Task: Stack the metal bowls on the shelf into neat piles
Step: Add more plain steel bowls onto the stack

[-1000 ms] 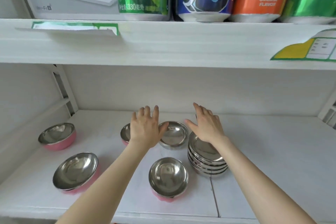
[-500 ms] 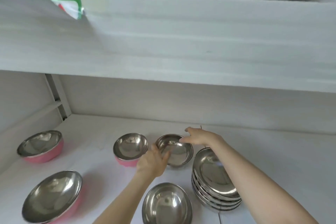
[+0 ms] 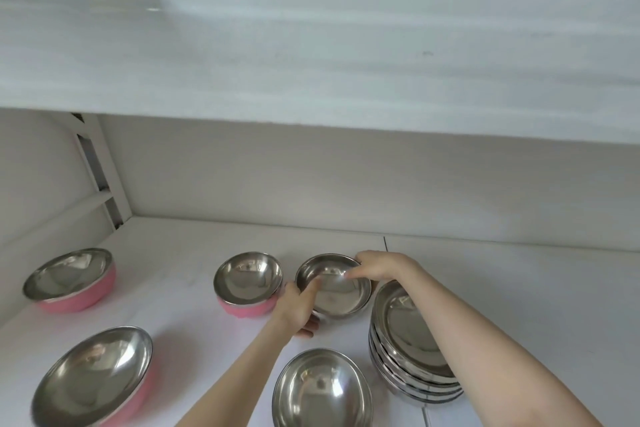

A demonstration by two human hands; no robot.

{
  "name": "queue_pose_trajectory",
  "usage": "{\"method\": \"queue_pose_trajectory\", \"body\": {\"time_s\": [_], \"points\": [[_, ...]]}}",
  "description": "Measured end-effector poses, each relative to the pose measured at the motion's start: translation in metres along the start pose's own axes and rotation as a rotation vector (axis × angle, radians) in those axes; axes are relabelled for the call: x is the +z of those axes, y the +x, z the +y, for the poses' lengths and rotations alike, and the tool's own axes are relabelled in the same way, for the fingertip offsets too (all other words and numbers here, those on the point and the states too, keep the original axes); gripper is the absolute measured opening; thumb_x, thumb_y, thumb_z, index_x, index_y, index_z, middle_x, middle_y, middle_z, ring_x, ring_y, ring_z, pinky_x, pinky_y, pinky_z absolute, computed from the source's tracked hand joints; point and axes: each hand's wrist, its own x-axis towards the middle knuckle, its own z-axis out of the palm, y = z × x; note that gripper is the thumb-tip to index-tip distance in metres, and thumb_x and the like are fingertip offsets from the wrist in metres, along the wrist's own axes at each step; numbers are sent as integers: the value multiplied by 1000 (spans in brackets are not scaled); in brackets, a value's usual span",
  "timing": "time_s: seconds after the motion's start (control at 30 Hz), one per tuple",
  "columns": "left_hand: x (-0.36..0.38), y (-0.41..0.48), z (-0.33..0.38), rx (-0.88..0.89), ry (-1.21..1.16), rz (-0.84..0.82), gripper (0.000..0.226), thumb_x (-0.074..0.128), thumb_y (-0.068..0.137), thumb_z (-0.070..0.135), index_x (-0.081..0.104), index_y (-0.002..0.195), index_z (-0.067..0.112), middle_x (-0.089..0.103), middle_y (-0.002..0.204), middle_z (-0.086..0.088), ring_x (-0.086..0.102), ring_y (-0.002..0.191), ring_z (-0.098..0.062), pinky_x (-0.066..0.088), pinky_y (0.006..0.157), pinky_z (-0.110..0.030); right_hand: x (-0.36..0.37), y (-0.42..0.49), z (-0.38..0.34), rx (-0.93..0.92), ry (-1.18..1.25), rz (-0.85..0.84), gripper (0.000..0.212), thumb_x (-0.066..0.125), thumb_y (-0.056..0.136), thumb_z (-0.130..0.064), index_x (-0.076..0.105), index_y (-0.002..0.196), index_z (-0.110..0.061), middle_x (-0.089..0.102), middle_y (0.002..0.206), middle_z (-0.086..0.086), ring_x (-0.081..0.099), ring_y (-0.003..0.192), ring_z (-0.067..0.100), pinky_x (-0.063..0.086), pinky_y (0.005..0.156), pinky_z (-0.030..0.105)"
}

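A small plain steel bowl sits at the middle of the white shelf. My left hand grips its near left rim, thumb inside. My right hand grips its far right rim. Right of it stands a pile of several shallow steel bowls, partly hidden by my right forearm. Loose pink-sided bowls lie around: one just left of the held bowl, one at far left, one at the front left. A steel bowl sits at the front centre.
The upper shelf board hangs low overhead, close above the working space. The back wall and a slotted upright at the left corner bound the shelf. Bare shelf surface lies to the right of the pile.
Both hands came down from above the bowls and closed on the rim of the small middle bowl. The view has dropped lower and closer to the shelf.
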Motion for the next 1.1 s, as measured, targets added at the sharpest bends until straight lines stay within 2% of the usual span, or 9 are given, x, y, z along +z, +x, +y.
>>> {"method": "queue_pose_trajectory", "body": {"time_s": [0.07,0.17,0.27,0.4,0.77,0.83,0.93,1.1], "points": [[-1,0,2,20,-3,3,61,49,88,60,40,125,13,71,91,-19,73,74,-29,62,61,-35,-3,-2,-1,-3,57,17,37,57,84,-54,55,85,-17,54,83,-3,54,76,17,39,61,29],[-6,-4,10,61,-26,25,59,49,90,58,41,124,11,69,92,-20,69,69,-26,61,60,-34,-12,-8,-3,-28,195,60,47,57,85,-51,56,113,-13,56,106,3,60,95,23,56,75,36],[-12,-13,24,103,-32,47,58,49,90,59,41,123,11,68,92,-20,68,69,-25,59,61,-34,-23,-21,-6,-65,283,139,50,57,86,-49,53,120,-13,54,120,6,59,104,27,58,81,40],[-19,-30,44,195,16,71,55,46,91,59,39,119,12,67,91,-19,66,71,-26,59,64,-35,-33,-45,-5,-141,417,252,44,57,87,-47,56,118,-16,57,118,5,59,104,24,56,77,36],[-18,-103,77,417,190,94,53,44,91,61,42,114,14,66,90,-8,66,68,-19,58,62,-40,-21,-136,7,-247,752,504,30,53,84,-53,66,100,-31,68,105,-3,64,100,18,53,91,49],[-13,-112,80,435,217,122,54,43,90,63,44,112,14,67,83,-7,66,68,-18,59,66,-41,-16,-148,13,-266,798,545,28,52,85,-53,66,97,-32,69,102,-5,64,100,17,51,94,47],[1,-123,80,463,299,156,63,39,85,72,45,110,15,71,73,-4,68,79,-23,56,78,-48,-8,-163,24,-280,801,623,31,51,89,-48,65,106,-27,68,105,-4,61,104,16,47,97,40],[32,-135,76,464,400,182,76,29,74,83,44,110,18,72,86,-11,67,88,-32,51,87,-48,9,-178,49,-263,820,696,23,48,93,-39,64,105,-27,68,106,-6,59,105,15,44,92,34]]}}
